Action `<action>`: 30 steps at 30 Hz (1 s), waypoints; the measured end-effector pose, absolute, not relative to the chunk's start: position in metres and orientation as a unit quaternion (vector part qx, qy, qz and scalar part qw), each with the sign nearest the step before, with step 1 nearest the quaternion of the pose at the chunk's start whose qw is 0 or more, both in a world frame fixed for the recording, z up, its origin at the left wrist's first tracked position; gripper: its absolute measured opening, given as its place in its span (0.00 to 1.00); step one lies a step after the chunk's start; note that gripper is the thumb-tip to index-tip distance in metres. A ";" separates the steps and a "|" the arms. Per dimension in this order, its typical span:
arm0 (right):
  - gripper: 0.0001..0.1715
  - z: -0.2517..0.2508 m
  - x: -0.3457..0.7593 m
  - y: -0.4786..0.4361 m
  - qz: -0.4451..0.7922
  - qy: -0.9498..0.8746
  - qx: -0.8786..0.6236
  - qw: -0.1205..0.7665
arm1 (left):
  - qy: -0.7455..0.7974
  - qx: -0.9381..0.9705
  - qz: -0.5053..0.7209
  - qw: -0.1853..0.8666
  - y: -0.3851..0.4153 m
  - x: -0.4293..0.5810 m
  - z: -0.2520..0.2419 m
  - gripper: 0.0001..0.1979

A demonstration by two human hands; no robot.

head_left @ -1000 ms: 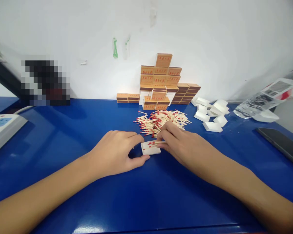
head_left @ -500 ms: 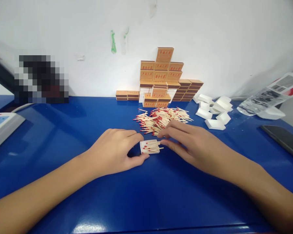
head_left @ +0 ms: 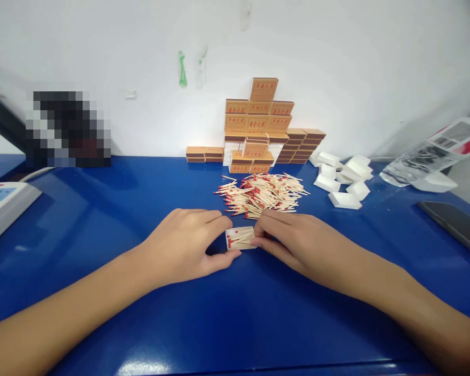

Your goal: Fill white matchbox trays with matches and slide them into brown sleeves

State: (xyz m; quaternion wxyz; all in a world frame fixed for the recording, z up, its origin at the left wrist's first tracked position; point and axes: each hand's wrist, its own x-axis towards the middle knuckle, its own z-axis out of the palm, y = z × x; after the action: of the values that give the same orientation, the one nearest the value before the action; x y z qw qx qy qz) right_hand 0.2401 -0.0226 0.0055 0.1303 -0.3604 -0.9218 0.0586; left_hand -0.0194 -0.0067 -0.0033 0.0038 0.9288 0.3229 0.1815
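Observation:
A small white matchbox tray (head_left: 238, 230) lies on the blue table between my hands, with several red-headed matches (head_left: 241, 241) in it. My left hand (head_left: 191, 243) holds its left end, the index finger at the far corner and the thumb along the near side. The fingers of my right hand (head_left: 290, 235) are closed at the tray's right end, around the plain ends of the matches. Those ends are partly hidden by the fingertips. Just beyond the tray spreads a loose heap of matches (head_left: 266, 192).
Brown matchboxes (head_left: 257, 124) are stacked against the wall behind the heap. Empty white trays (head_left: 344, 200) lie to the right, near a clear plastic bottle (head_left: 411, 164) and a dark phone (head_left: 454, 224). A white power strip (head_left: 11, 209) is at the left.
My right hand has moved left and closed in on the tray's right end. The matches that stuck out there now lie further inside. My left hand keeps its hold.

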 end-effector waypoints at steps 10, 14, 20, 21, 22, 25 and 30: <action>0.06 0.005 0.247 -0.018 0.077 -0.891 -0.412 0.172 | 0.326 0.928 0.181 0.005 -0.006 -0.018 -0.002 0.14; 0.09 0.002 0.243 -0.020 0.086 -0.903 -0.389 0.158 | 0.326 0.928 0.179 0.000 -0.007 -0.018 -0.002 0.14; 0.10 0.001 0.241 -0.021 0.083 -0.910 -0.367 0.174 | 0.326 0.929 0.176 0.003 -0.007 -0.018 -0.002 0.14; 0.10 0.001 0.242 -0.021 0.083 -0.910 -0.365 0.177 | 0.326 0.929 0.177 0.002 -0.007 -0.018 -0.002 0.14; 0.11 0.002 0.242 -0.022 0.084 -0.910 -0.364 0.181 | 0.324 0.929 0.177 0.002 -0.007 -0.018 -0.002 0.14; 0.10 0.003 0.241 -0.023 0.087 -0.908 -0.360 0.198 | 0.323 0.929 0.179 -0.001 -0.007 -0.018 -0.001 0.14; 0.10 0.001 0.239 -0.024 0.093 -0.904 -0.358 0.213 | 0.321 0.928 0.189 -0.002 -0.007 -0.018 -0.002 0.15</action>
State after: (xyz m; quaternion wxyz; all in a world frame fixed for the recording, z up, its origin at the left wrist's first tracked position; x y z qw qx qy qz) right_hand 0.2389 -0.0238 0.0008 0.2129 -0.3579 -0.9044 0.0926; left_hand -0.0178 -0.0069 -0.0023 -0.0017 0.9280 0.3211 0.1890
